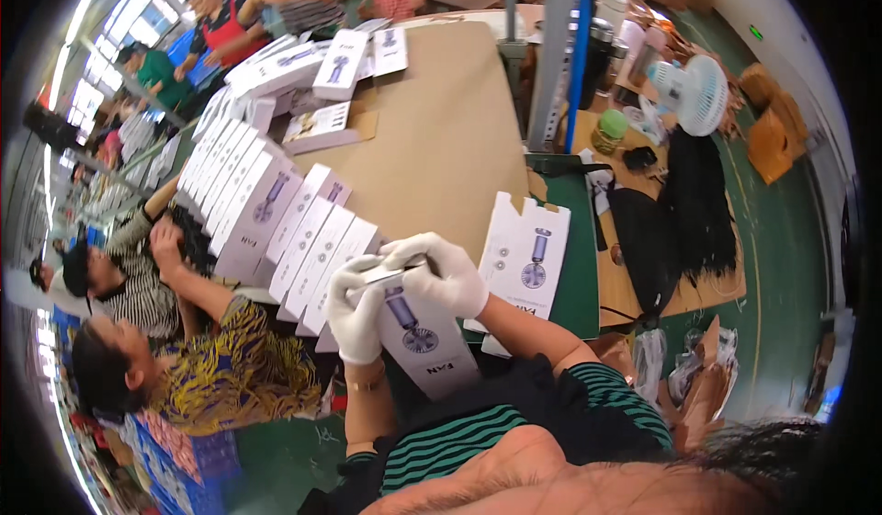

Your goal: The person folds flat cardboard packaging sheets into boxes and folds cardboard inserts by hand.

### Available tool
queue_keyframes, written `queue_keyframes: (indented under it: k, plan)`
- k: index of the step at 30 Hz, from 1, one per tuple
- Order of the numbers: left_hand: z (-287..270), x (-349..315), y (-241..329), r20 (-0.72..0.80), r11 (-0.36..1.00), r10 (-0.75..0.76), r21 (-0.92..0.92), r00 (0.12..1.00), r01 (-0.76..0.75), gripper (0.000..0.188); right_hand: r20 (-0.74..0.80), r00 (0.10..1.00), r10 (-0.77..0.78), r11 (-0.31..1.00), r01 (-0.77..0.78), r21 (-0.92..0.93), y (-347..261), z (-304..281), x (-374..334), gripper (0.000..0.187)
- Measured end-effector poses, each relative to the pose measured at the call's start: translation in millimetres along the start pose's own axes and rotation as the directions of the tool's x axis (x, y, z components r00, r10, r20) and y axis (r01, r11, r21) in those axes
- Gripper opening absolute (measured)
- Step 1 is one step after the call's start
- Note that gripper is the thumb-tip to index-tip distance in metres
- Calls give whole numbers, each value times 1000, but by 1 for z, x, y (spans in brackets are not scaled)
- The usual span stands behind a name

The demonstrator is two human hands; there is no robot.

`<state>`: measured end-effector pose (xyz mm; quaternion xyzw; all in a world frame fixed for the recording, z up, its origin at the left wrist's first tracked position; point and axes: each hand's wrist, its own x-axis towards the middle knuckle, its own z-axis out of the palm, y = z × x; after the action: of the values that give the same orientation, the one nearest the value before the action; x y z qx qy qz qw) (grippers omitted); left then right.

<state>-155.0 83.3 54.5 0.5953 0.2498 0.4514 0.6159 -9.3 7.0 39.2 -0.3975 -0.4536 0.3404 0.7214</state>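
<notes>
A tall white carton point(427, 340) with a picture of a small handheld fan stands tilted against my body. My left hand point(356, 317), in a white glove, grips its upper left side. My right hand point(443, 276), gloved too, has its fingers bent over the top edge, where the flaps seem to be; the fingertips of both hands nearly meet there. Just left of my hands stands a row of matching cartons point(317, 253). To the right lies a flat white carton point(526, 258) with cut-out tabs at its far end.
More cartons point(276, 69) pile up on the brown tabletop point(432, 101) at the far left. Beside the table's left edge sits a person in a yellow-patterned top point(234, 363). A metal post point(556, 65), a white fan point(689, 92) and a black bag point(648, 239) stand to the right.
</notes>
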Motion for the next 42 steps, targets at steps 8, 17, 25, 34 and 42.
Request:
queue_keyframes:
  k: [8, 17, 25, 34, 42]
  plan:
    - [-3, 15, -21, 164, 992, -63, 121, 984, 43, 84, -146, 988, 47, 999, -45, 16, 43, -24, 0, 13]
    - [-1, 30, -60, 265, 85, -102, 963, 959, -257, 90, -245, 967, -72, 353, -205, -913, 50, -114, -4, 46]
    - [69, -15, -91, 517, 455, 224, 694, 826, -558, 75, -499, 862, 93, -130, -486, -864, 34, -196, -66, 66]
    - [126, -34, -138, 442, 586, -155, 761, 884, -278, 98, -274, 921, -278, 114, -252, -961, 57, -217, -66, 29]
    - [129, -32, -117, 291, 678, -178, 729, 940, -97, 120, -63, 919, -390, 231, 32, -972, 5, -184, -29, 15]
